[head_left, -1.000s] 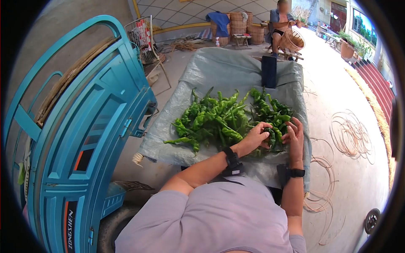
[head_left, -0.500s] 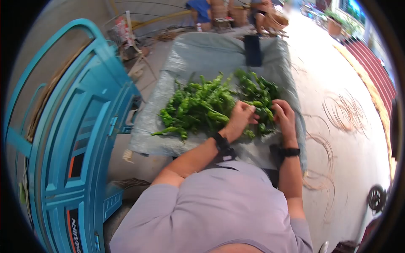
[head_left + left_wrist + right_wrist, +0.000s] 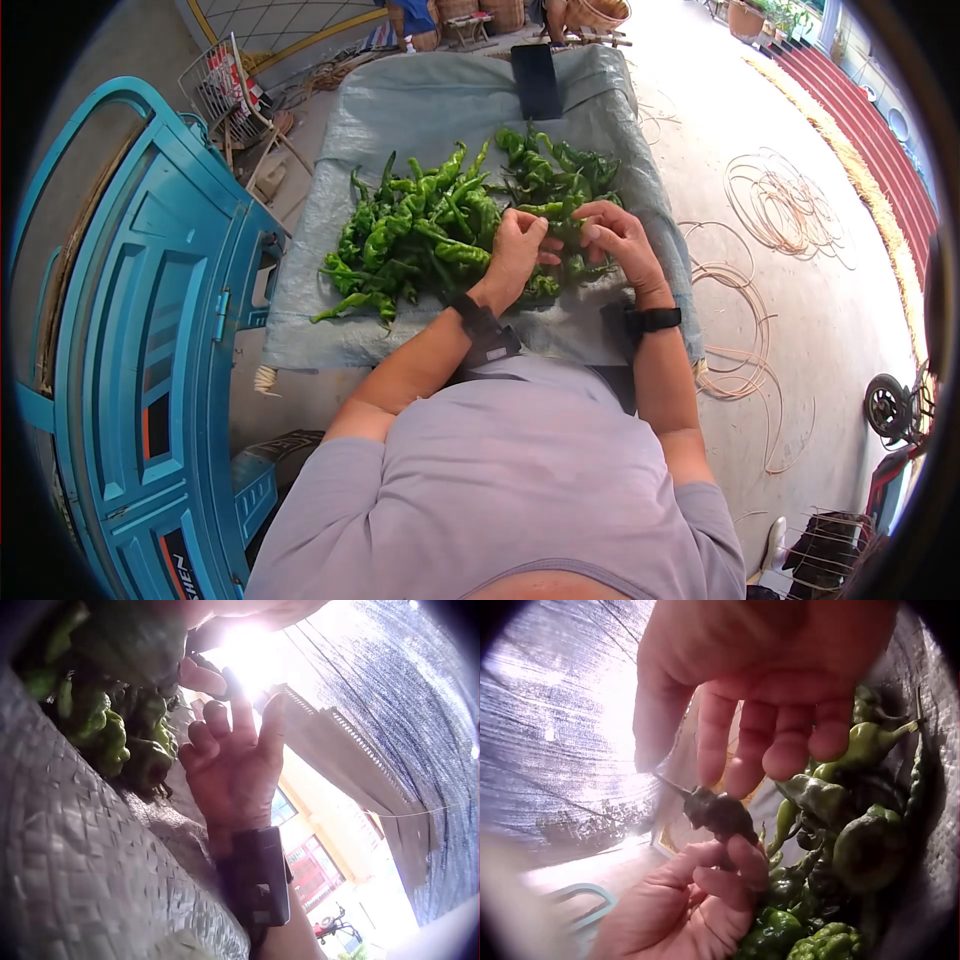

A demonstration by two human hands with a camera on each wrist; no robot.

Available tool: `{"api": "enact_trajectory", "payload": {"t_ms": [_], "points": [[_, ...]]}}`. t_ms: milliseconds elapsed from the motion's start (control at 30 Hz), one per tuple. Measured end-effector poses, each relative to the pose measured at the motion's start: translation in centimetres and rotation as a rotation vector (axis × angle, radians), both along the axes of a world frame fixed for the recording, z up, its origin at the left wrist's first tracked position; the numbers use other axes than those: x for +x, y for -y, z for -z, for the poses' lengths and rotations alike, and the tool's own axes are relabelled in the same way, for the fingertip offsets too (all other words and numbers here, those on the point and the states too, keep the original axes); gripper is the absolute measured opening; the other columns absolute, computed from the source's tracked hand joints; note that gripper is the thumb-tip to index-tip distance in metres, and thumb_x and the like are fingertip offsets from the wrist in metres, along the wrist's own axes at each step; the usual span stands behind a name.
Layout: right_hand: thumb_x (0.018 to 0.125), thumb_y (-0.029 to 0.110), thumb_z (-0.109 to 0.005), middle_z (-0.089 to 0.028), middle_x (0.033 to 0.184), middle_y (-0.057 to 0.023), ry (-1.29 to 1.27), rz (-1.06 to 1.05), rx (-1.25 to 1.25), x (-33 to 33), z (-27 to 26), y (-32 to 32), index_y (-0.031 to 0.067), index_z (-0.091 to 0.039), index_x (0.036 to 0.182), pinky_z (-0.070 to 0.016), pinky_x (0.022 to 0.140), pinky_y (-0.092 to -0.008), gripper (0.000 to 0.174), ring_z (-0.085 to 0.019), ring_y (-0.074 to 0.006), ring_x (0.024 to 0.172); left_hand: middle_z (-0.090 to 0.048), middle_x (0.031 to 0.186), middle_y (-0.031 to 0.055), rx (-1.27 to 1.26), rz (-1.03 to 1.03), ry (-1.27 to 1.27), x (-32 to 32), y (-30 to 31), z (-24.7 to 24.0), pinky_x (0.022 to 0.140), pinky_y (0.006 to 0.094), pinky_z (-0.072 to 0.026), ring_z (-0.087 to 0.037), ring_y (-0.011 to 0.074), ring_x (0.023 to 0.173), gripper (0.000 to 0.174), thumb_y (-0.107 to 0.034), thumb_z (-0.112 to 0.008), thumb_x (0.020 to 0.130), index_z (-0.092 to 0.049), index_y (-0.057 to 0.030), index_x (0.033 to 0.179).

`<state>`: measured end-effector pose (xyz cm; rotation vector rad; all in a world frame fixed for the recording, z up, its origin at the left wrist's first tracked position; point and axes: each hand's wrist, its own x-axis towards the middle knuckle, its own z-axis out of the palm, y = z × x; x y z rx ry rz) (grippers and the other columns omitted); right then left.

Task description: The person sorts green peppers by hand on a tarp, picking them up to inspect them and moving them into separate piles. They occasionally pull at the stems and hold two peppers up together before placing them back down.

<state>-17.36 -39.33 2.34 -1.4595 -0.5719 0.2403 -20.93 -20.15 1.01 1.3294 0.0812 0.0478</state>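
Note:
In the head view green peppers [image 3: 420, 220] lie heaped on a grey-green woven sheet [image 3: 400, 110]. My left hand [image 3: 515, 255] is at the right part of the heap; in the right wrist view the left hand [image 3: 697, 900] pinches one dark pepper [image 3: 724, 814], its stem pointing up and left. Just right of it is my right hand [image 3: 628, 250]. Above that pepper, the right hand [image 3: 765, 675] has its thumb and fingers apart, thumb tip close to the stem; contact cannot be told. The left wrist view shows the right hand [image 3: 236, 776] with spread fingers beside other peppers [image 3: 109, 735].
A dark flat object [image 3: 537, 82] lies at the sheet's far edge. Blue vehicle panels [image 3: 150, 330] stand at left. Coiled strips [image 3: 785, 205] lie on the floor at right, a wheel [image 3: 887, 405] beyond. Baskets [image 3: 500, 14] and part of a seated person are at the back.
The head view has shifted, so the sheet and peppers sit further left and higher. My right hand's fingers have come nearer to the left hand, and more spread.

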Motion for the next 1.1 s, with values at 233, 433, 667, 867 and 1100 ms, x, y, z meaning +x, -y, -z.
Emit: {"api": "enact_trajectory", "payload": {"t_ms": [233,433,667,867,1100], "points": [[0.093,0.017,-0.064,-0.059,0.076,0.0041,-0.027,0.05,0.036,0.6,0.8,-0.1,0.0079,-0.067,0.106,-0.0424,0.054,-0.0175,0.015,-0.054,-0.0031,0.059,-0.056,0.099,0.0111,0.104,0.065,-0.03,0.0,-0.2,-0.1,0.06,0.0302,-0.0575,-0.066,0.0208,0.081,0.026,-0.018,-0.057,0.098,-0.044,-0.0003,0.11],[0.098,0.017,-0.058,-0.061,0.078,0.002,-0.067,0.208,0.175,1.2,1.1,0.5,0.0088,-0.063,0.106,-0.0447,0.052,-0.0196,0.013,-0.056,-0.005,0.058,-0.055,0.102,0.0113,-0.03,0.088,-0.009,-0.2,-0.1,-0.6,0.06,0.029,-0.0573,-0.066,0.0199,0.082,0.028,-0.019,-0.058,0.097,-0.046,0.0,0.112],[0.098,0.018,-0.056,-0.068,0.093,-0.006,-0.038,0.363,0.223,1.2,1.0,0.2,0.0077,-0.055,0.12,-0.0483,0.052,-0.022,0.024,-0.058,-0.008,0.059,-0.053,0.111,0.0115,0.512,-0.066,0.275,0.2,-1.3,-3.6,0.069,0.0311,-0.0556,-0.065,0.0185,0.085,0.023,-0.01,-0.058,0.093,-0.053,-0.0002,0.113],[0.097,0.02,-0.057,-0.068,0.099,-0.0085,-0.036,0.325,0.055,1.5,1.3,0.2,0.0066,-0.054,0.123,-0.0476,0.052,-0.022,0.029,-0.059,-0.0089,0.061,-0.054,0.117,0.0171,0.89,-0.067,0.322,4.1,-3.4,-0.9,0.08,0.0357,-0.0522,-0.064,0.0254,0.089,0.029,-0.012,-0.06,0.087,-0.06,-0.0012,0.114],[0.097,0.021,-0.058,-0.067,0.09,-0.0035,-0.016,0.295,0.005,1.4,1.4,0.2,0.0079,-0.057,0.12,-0.0444,0.051,-0.0203,0.026,-0.058,-0.0067,0.062,-0.059,0.108,0.0249,1.245,-0.186,0.418,5.8,-3.2,0.8,0.086,0.0482,-0.0489,-0.06,0.0421,0.097,0.027,-0.011,-0.059,0.085,-0.062,0.0003,0.109]]}}
